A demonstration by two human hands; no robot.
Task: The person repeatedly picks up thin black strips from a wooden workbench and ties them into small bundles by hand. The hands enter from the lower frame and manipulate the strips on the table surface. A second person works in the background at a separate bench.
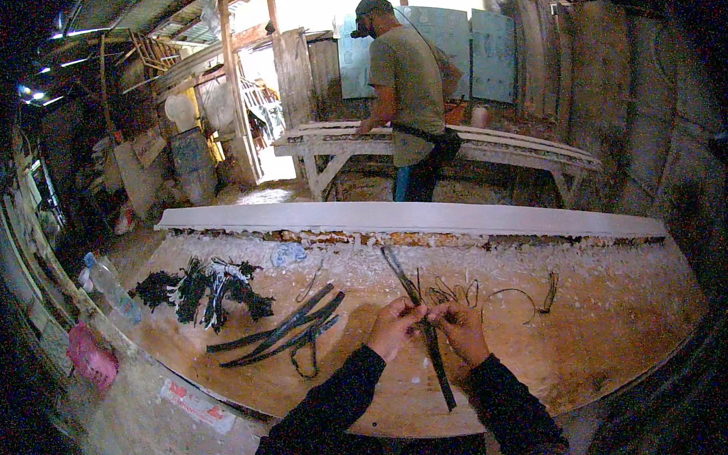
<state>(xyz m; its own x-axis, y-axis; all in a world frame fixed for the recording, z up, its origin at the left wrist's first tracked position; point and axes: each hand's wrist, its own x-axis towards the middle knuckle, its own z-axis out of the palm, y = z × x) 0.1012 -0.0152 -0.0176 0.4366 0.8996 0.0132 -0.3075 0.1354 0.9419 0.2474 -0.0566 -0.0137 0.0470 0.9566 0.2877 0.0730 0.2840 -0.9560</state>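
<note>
My left hand (pixel 393 329) and my right hand (pixel 462 335) meet over the middle of the wooden board, fingertips almost touching. Both pinch a long, thin black strip (pixel 439 371), which slants from the far side of the board toward me. Its far part looks split or doubled. Left of my hands lie several similar dark strips (pixel 283 330) in a loose pile, one with a looped end. Farther left is a heap of black and white tufted strands (pixel 210 291). Thin dark cords (pixel 456 292) lie just beyond my right hand.
A long white plaster-like moulding (pixel 412 218) runs along the board's (pixel 592 324) far edge. A crumpled bluish scrap (pixel 289 254) and a clear bottle (pixel 112 291) are at left, near a pink object (pixel 92 355). Another person (pixel 411 89) stands at a white bench (pixel 522 154) behind.
</note>
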